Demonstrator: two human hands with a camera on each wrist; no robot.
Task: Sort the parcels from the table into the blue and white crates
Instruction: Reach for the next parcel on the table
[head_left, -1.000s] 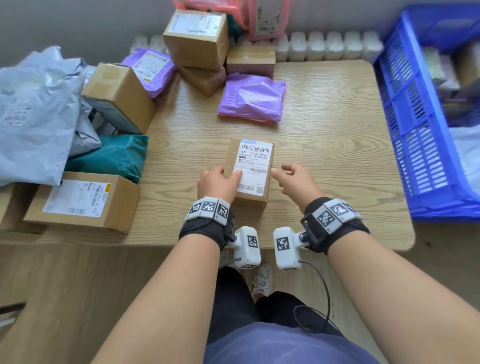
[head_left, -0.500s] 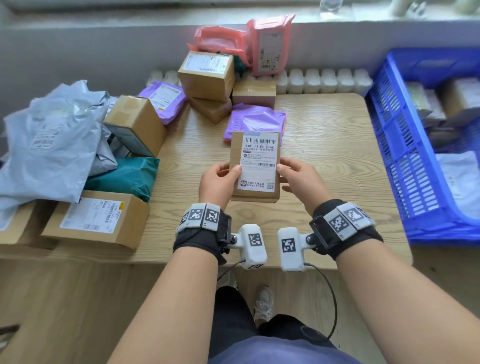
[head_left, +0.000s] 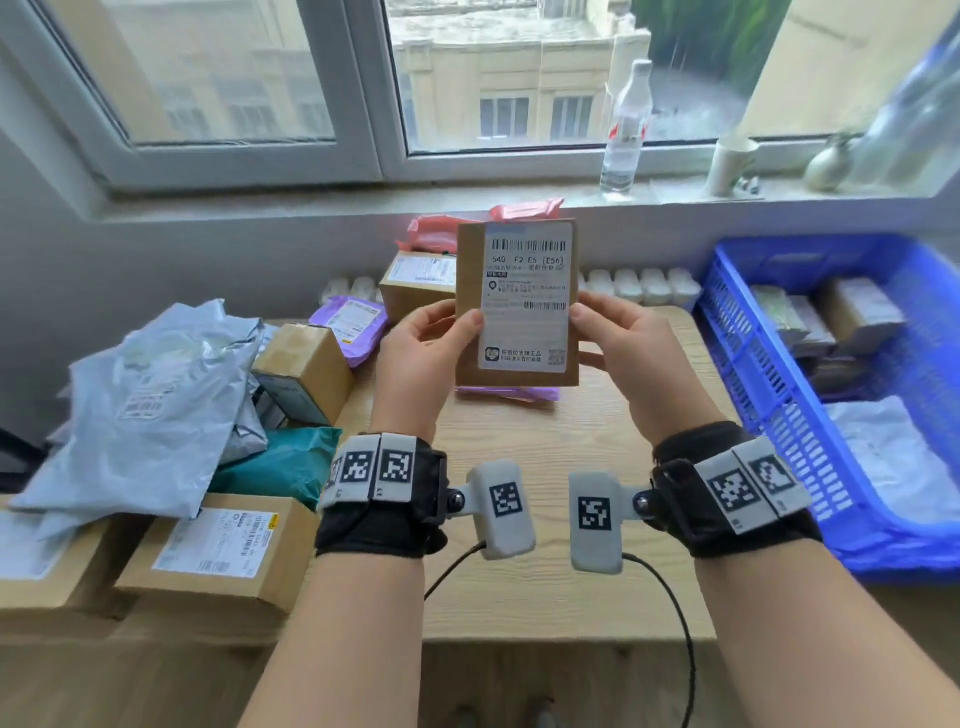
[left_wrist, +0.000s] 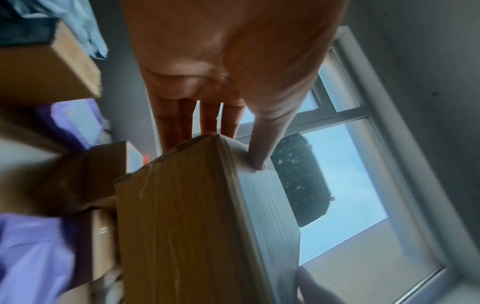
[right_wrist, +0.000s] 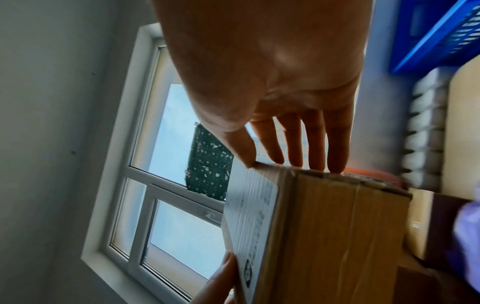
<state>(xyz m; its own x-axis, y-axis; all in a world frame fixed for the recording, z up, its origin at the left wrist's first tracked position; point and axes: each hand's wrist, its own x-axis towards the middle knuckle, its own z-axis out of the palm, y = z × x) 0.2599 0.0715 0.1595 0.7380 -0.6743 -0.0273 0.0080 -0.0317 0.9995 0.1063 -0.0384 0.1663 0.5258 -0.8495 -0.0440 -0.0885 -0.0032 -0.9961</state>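
A small cardboard box (head_left: 519, 306) with a white shipping label is held upright in the air above the wooden table (head_left: 545, 467), label facing me. My left hand (head_left: 431, 343) grips its left edge, thumb on the label and fingers behind. My right hand (head_left: 618, 348) grips its right edge the same way. The left wrist view shows the box (left_wrist: 187, 226) with the thumb pressed on its label edge. In the right wrist view the box (right_wrist: 324, 236) sits between thumb and fingers. The blue crate (head_left: 779, 415) stands to the right with parcels inside. No white crate is in view.
On the table's left lie grey mailer bags (head_left: 150, 405), a teal bag (head_left: 280, 462) and several cardboard boxes (head_left: 218, 551). Purple mailers (head_left: 353, 327), pink mailers (head_left: 441, 228) and more boxes sit at the back. A water bottle (head_left: 626, 130) and a cup (head_left: 732, 163) stand on the windowsill.
Both hands lifted the labelled box off the table and raised it upright toward my face. My head tilted up, bringing the window into view.
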